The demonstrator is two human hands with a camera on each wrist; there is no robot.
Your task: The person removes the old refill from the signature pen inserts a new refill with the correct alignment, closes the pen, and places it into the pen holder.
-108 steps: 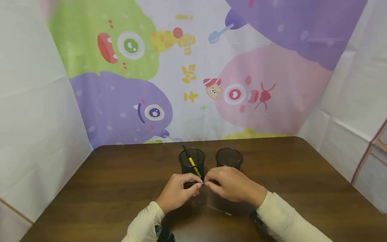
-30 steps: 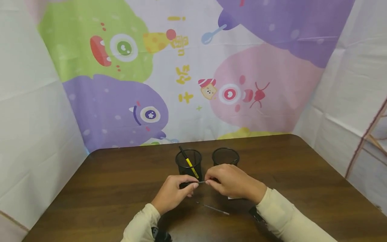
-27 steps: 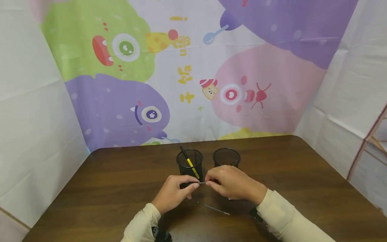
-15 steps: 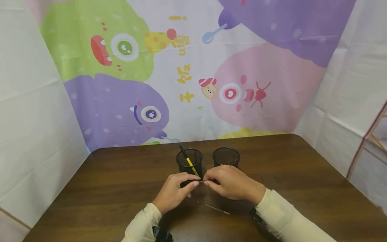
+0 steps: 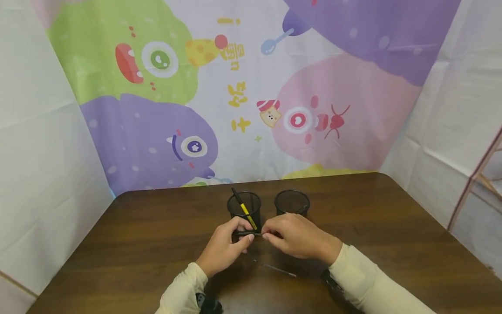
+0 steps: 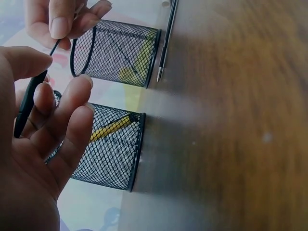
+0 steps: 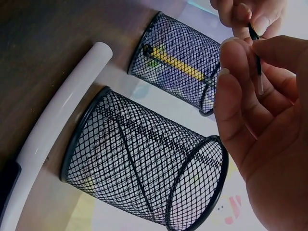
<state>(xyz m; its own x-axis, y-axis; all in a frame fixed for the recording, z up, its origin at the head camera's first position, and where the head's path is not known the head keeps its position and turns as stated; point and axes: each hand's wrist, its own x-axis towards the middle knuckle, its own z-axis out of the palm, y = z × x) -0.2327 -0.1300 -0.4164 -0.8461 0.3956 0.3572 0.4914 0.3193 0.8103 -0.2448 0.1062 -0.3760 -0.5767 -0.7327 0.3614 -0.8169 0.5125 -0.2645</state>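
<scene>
Above the table (image 5: 129, 244), nearer its far edge than its side edges, the left hand (image 5: 223, 249) is gripping a black pen barrel (image 6: 30, 99) while the right hand (image 5: 300, 235) is pinching a thin refill (image 7: 259, 71) at its end; crooked force might bend it, slack fingertips drop it.

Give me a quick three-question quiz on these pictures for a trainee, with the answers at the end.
1. Which hand holds the slim black pen barrel?
(A) right
(B) left
(C) neither

2. How many round black wire-mesh cups stand on the brown wood-grain table?

3. True or false: the slender yellow-and-black pen leans inside the cup nearer the left hand.

Key:
1. B; the right hand pinches a thin dark rod at its end.
2. Two.
3. True.
</scene>
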